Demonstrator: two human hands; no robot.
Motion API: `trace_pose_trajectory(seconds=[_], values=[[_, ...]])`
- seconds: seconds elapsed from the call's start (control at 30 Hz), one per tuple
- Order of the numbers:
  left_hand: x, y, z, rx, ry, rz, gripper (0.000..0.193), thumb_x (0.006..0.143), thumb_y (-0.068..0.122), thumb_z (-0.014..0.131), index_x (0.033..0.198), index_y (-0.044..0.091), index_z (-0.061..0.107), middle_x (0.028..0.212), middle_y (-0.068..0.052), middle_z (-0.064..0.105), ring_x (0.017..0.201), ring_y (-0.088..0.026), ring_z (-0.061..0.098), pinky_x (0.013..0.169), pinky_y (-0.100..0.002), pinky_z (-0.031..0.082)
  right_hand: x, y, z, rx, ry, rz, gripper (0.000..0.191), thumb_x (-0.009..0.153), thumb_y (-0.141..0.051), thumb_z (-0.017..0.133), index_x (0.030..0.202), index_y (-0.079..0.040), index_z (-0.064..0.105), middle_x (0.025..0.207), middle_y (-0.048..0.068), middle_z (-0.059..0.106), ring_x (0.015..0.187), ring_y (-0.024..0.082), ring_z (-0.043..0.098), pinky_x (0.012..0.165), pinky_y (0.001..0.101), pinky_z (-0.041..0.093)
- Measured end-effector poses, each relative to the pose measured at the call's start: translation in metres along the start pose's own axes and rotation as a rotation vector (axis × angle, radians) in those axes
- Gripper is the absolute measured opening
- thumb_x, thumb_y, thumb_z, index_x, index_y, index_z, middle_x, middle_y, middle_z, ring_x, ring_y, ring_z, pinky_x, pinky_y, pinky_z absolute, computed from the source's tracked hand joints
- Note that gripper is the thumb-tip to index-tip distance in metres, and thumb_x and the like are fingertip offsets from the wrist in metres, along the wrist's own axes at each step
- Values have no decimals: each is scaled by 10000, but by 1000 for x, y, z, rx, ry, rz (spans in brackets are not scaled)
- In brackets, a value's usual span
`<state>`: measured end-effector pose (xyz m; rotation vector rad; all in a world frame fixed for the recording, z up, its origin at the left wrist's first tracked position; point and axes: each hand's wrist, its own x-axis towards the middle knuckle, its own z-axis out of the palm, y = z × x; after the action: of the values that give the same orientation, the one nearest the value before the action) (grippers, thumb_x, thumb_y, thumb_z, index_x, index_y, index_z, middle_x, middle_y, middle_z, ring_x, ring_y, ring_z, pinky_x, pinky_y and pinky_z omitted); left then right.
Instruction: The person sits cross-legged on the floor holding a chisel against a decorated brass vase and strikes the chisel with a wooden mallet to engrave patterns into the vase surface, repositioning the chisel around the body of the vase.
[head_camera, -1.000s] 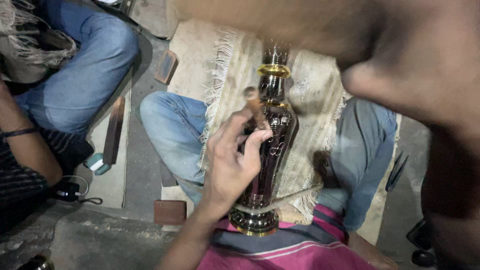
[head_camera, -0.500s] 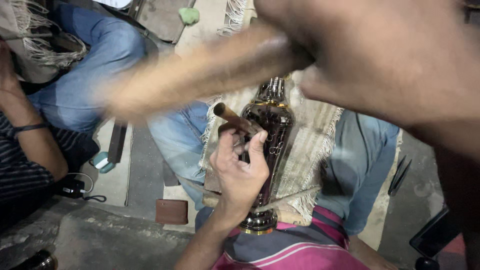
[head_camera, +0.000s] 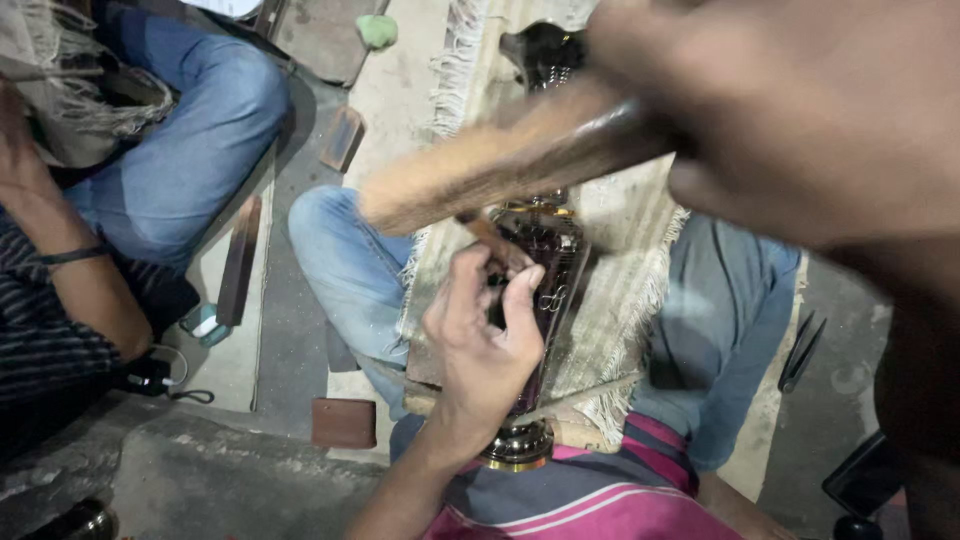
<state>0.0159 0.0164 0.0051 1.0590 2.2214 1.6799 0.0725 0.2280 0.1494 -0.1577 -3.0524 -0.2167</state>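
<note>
A dark, glossy metal vase with gold-coloured bands (head_camera: 545, 300) lies lengthwise over a fringed beige cloth (head_camera: 625, 300) spread across the lap of a person seated in blue jeans (head_camera: 345, 270), its gold foot toward the pink-striped shirt at the bottom edge and its neck pointing away. The left hand (head_camera: 480, 340) rests on the vase's middle, fingers curled closed around a short, thin brown metal punch (head_camera: 490, 238) whose tip is set against the vase's surface. The right hand (head_camera: 800, 110), large and blurred close to the camera at the upper right, is wrapped tightly around a thick brown wooden mallet (head_camera: 510, 160) that hangs just above the punch. On the floor to the left, another person in jeans and a striped sleeve (head_camera: 40, 340) sits beside a flat dark wooden bar (head_camera: 240, 262).
</note>
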Motion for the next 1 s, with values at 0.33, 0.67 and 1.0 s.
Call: trace_pose_trajectory(seconds=[0.33,0.67,1.0], values=[[19,13,-12,55,-160,32,226,954,27,704,1164,-7,628,994,-159,714,863,-262,738,728,-344,595,-20,8,9,-17,-172,204,341,656,-97,823,976,-62,712,793,102,699,737,221,685,647,385,523],[27,13,-20,119,-207,100,247,944,39,718,1180,3,653,1010,-163,710,904,-311,718,780,-382,570,-40,20,24,739,198,463,401,635,49,750,1032,54,693,757,154,655,654,206,649,582,365,491],[27,12,-21,158,-234,144,219,960,57,727,1159,-3,657,996,-163,707,883,-307,709,798,-398,557,-49,24,39,108,-149,263,386,569,-96,870,923,-38,728,796,125,703,793,218,720,692,356,547]])
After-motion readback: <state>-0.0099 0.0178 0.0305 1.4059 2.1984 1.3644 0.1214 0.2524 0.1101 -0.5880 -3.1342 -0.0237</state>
